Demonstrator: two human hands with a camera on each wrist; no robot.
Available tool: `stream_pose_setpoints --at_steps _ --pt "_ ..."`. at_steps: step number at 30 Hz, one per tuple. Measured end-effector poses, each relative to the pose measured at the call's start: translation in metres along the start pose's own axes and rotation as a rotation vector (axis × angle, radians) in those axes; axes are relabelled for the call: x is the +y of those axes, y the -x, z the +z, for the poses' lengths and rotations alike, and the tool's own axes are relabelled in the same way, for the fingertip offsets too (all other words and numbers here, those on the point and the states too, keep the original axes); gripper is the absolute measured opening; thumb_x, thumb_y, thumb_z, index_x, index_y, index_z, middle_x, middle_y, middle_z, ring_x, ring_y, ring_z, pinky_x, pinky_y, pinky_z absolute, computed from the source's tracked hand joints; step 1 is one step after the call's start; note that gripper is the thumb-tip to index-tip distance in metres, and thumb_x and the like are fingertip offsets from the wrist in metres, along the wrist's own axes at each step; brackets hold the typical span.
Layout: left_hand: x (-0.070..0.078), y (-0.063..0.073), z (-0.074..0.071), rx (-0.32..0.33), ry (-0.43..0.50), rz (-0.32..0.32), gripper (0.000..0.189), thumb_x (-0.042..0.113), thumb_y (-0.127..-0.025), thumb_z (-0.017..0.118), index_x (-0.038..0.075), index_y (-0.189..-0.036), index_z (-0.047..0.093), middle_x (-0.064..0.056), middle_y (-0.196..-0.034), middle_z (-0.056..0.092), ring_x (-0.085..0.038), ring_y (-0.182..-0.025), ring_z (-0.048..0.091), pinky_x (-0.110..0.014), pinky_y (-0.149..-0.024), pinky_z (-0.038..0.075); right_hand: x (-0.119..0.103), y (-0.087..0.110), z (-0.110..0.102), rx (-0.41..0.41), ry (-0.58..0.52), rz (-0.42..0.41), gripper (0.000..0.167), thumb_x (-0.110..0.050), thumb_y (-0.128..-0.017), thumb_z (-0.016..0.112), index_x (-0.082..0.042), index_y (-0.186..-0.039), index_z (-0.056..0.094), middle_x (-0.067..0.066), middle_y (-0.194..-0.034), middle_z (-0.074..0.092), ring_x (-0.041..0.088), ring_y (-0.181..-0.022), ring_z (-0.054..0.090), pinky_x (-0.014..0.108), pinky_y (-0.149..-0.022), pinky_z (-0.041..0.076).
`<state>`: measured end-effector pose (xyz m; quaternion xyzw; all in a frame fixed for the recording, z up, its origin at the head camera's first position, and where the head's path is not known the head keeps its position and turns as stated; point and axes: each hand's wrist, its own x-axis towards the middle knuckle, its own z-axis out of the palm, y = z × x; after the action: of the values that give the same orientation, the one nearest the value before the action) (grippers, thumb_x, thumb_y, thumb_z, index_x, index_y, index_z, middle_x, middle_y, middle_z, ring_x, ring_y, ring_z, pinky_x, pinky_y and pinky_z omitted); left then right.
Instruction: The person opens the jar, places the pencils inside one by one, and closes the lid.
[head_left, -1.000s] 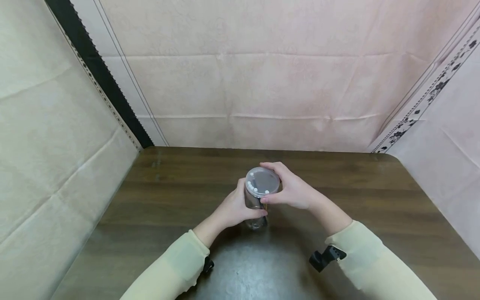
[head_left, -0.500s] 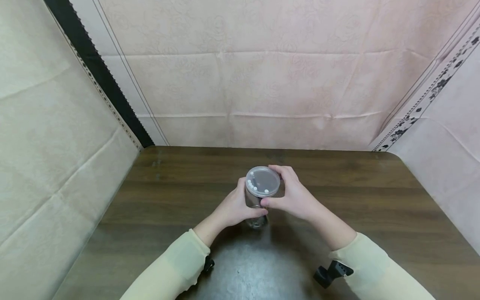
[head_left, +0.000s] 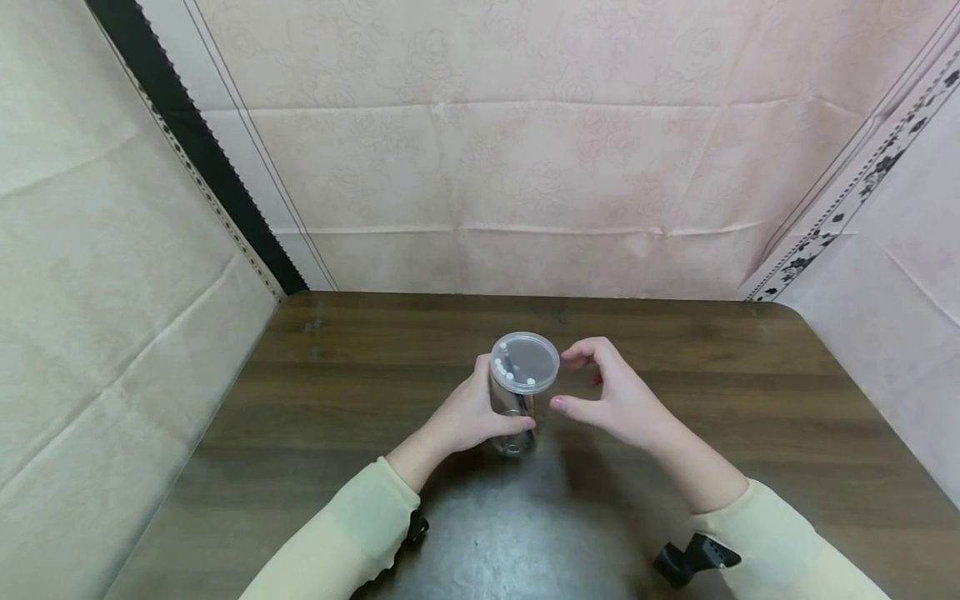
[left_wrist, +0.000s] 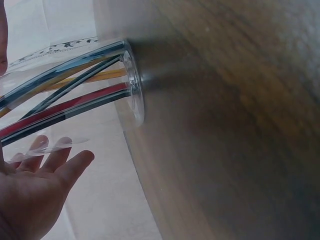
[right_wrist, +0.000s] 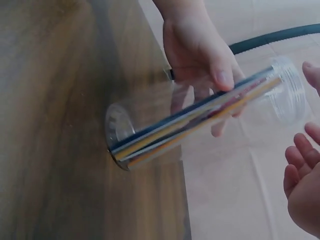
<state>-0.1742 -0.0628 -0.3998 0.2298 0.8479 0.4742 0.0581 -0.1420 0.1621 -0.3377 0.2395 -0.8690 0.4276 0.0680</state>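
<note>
A clear plastic jar (head_left: 512,405) with a round translucent lid (head_left: 527,363) stands on the table in the head view. Long thin pencil-like sticks (right_wrist: 200,114) in blue, yellow and red lean inside it. Several white round spots show through the lid. My left hand (head_left: 467,415) grips the jar's side, thumb across the front; in the left wrist view, fingers (left_wrist: 75,167) of that hand show behind and beside the plastic. Just right of the lid, my right hand (head_left: 621,398) is apart from the jar, thumb and fingers loosely bent around nothing.
The brown wooden table (head_left: 337,400) has a straight far edge. Pale patterned cloth (head_left: 487,167) hangs behind it and at both sides, with a black band (head_left: 217,167) at left. A black wrist camera (head_left: 693,558) sits on my right sleeve.
My right hand has let go of the lid and moved right and slightly toward me. The left hand and the jar have stayed in place.
</note>
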Motion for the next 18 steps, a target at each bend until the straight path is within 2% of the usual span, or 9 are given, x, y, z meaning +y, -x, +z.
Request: stream_pose_setpoints --at_steps 2,5,8,11,14,18 --pt "0.000 0.000 0.000 0.001 -0.002 0.001 0.092 0.042 -0.069 0.081 0.015 -0.137 0.024 -0.006 -0.127 0.049 -0.020 -0.113 0.050 -0.043 -0.094 0.040 0.002 -0.003 -0.004 0.008 0.000 0.002 0.056 -0.012 -0.075 0.079 -0.004 -0.118 0.045 0.008 -0.115 0.048 0.020 -0.101 0.046 0.033 -0.078 0.038" --pt "0.000 0.000 0.000 0.003 -0.003 -0.004 0.093 0.043 -0.069 0.081 0.015 -0.137 0.024 -0.005 -0.127 0.049 -0.020 -0.113 0.050 -0.043 -0.093 0.040 0.004 -0.013 -0.008 -0.024 0.001 -0.008 0.067 -0.015 -0.074 0.080 -0.006 -0.128 0.041 0.009 -0.122 0.044 0.021 -0.104 0.043 0.035 -0.079 0.037" --pt "0.000 0.000 0.000 -0.002 -0.003 -0.021 0.095 0.044 -0.068 0.081 0.016 -0.138 0.023 -0.004 -0.128 0.048 -0.019 -0.112 0.049 -0.042 -0.093 0.040 0.007 -0.027 -0.010 -0.115 -0.002 -0.036 0.082 -0.022 -0.074 0.081 -0.007 -0.139 0.034 0.009 -0.131 0.039 0.025 -0.112 0.041 0.038 -0.082 0.038" --pt "0.001 0.000 0.000 -0.012 0.001 -0.033 0.095 0.044 -0.068 0.081 0.017 -0.138 0.023 -0.003 -0.128 0.048 -0.018 -0.112 0.049 -0.041 -0.093 0.040 0.009 -0.039 -0.011 -0.221 -0.004 -0.059 0.089 -0.028 -0.072 0.082 -0.008 -0.142 0.031 0.008 -0.136 0.036 0.026 -0.117 0.039 0.042 -0.086 0.040" --pt "0.002 0.000 0.000 -0.017 0.006 -0.030 0.095 0.043 -0.068 0.081 0.016 -0.138 0.023 -0.003 -0.128 0.047 -0.017 -0.111 0.049 -0.041 -0.092 0.040 0.010 -0.048 -0.010 -0.306 -0.012 -0.060 0.090 -0.032 -0.070 0.082 -0.011 -0.142 0.033 0.006 -0.135 0.036 0.024 -0.116 0.039 0.044 -0.090 0.040" --pt "0.003 -0.002 -0.001 -0.024 0.011 -0.020 0.094 0.041 -0.068 0.081 0.016 -0.137 0.023 -0.002 -0.128 0.047 -0.017 -0.110 0.049 -0.040 -0.091 0.041 0.010 -0.054 -0.008 -0.350 -0.014 -0.069 0.082 -0.033 -0.070 0.082 -0.015 -0.138 0.040 0.002 -0.129 0.041 0.020 -0.113 0.039 0.044 -0.090 0.038"
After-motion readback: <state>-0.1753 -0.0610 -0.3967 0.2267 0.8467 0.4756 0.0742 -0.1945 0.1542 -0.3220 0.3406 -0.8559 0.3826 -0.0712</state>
